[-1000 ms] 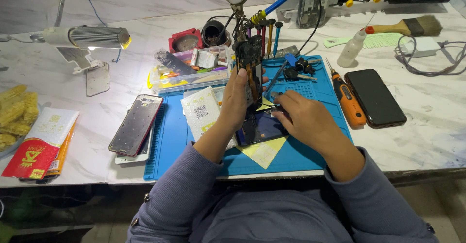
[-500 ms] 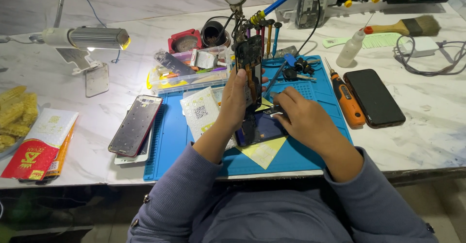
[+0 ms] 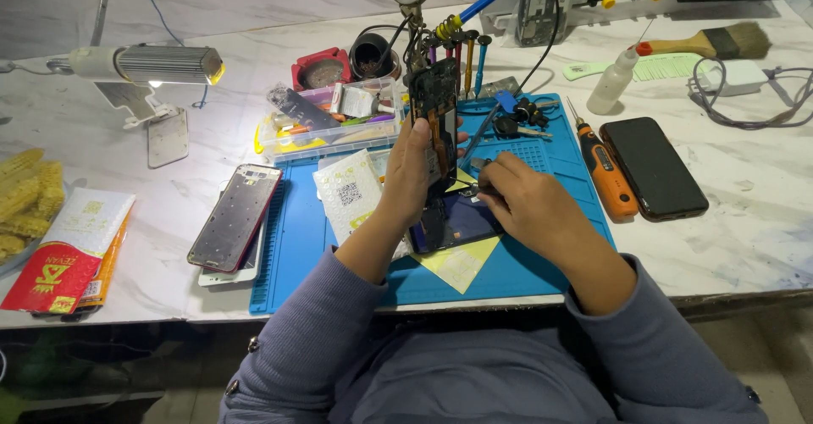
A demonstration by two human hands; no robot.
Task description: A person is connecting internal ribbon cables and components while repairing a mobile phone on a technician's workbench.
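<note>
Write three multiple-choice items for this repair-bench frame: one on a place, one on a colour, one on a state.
1. Where does the orange-handled electric screwdriver lie?
A. Between the blue silicone work mat and the black smartphone lying face up
B. Inside the clear plastic parts tray
C. Under the desk lamp

2. What colour is the mat?
A. Green
B. Blue
C. Grey

3. How is the opened phone body with exposed circuit board held?
A. Flat on the mat
B. Upright in the left hand
C. Clamped in a vice

Answers:
1 A: it lies at the mat's right edge, just left of the black smartphone.
2 B: the mat's bare surface is blue.
3 B: the left hand grips it standing on end, while the right hand rests low beside it.
</note>
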